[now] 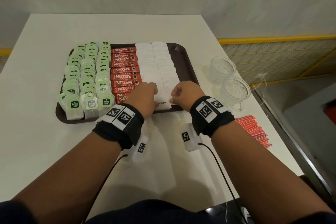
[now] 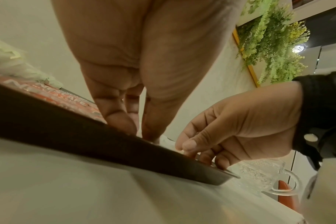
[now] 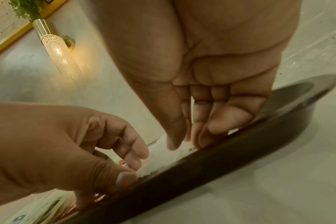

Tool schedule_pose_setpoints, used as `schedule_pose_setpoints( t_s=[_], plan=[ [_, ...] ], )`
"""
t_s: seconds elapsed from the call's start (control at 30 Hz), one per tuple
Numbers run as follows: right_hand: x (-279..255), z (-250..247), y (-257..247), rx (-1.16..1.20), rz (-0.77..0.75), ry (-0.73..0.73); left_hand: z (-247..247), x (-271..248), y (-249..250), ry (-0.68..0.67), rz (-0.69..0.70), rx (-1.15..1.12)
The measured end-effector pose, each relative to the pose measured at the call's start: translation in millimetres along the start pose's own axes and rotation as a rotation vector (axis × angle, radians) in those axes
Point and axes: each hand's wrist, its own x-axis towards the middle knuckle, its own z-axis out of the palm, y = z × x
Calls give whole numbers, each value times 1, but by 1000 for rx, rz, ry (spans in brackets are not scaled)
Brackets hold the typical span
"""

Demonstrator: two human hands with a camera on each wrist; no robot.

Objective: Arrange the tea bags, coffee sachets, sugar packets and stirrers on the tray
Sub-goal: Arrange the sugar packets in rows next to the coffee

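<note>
Both my grips sit at the tray's near edge in the head view: my left hand [image 1: 143, 94] and right hand [image 1: 183, 92] pinch the ends of a white sugar packet [image 1: 162, 102] between them on the brown tray [image 1: 189, 63], beside the coffee sachets [image 1: 125, 71] and tea bags [image 1: 87, 76], so I judge the sugar rows nearly done, with the red stirrers [image 1: 252, 129] on the surface next. From the left wrist, my fingertips [image 2: 123, 122] dip behind the rim. From the right wrist, my fingertips [image 3: 205, 136] press the packet's printed end.
</note>
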Motion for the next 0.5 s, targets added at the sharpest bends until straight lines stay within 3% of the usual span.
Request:
schedule_pose_setpoints(
  t_s=[0.13, 0.33, 0.5],
  plan=[
    [-2, -6, 4, -94, 31, 90, -3, -5, 3, 18, 23, 56],
    [4, -3, -3, -236, 52, -9, -4, -6, 12, -12, 38, 157],
    [0, -3, -7, -246, -34, 98, -7, -4, 13, 6, 33, 181]
  ],
)
